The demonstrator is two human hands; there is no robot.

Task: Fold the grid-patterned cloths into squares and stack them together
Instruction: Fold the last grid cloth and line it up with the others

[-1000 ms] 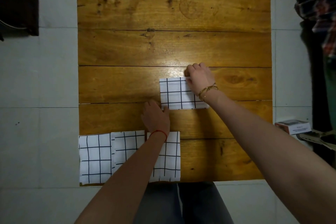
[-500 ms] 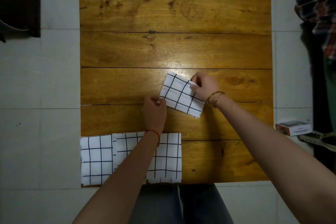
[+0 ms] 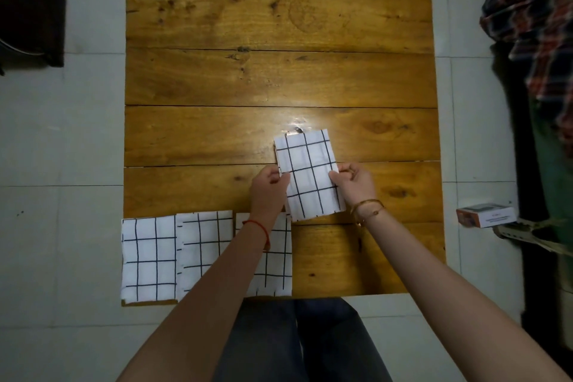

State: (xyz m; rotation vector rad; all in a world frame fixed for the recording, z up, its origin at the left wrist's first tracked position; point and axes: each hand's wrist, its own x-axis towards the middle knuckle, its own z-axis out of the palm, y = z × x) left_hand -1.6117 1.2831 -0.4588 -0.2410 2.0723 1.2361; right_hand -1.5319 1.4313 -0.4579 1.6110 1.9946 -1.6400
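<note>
Nearest the body, three grid cloths sit in a row along the counter's (image 3: 279,77) 6 to 7 o'clock edge: left cloth (image 3: 148,260), middle cloth (image 3: 204,245), and right cloth (image 3: 276,263). The left forearm runs right over the middle and right ones, so a good chunk of each is hidden, and you can't really tell how far they overlap. Just past them, around the counter's center, both hands hold the folded cloth (image 3: 310,174) long side running 12 to 6. The left hand (image 3: 266,192) pinches its 9 o'clock edge, the right hand (image 3: 356,183) its 3 o'clock edge, fingers curled in. Half a second ago it was tilted and lower; now it's turned upright. At 3 o'clock on the floor, a small box (image 3: 485,215), label unreadable.
</note>
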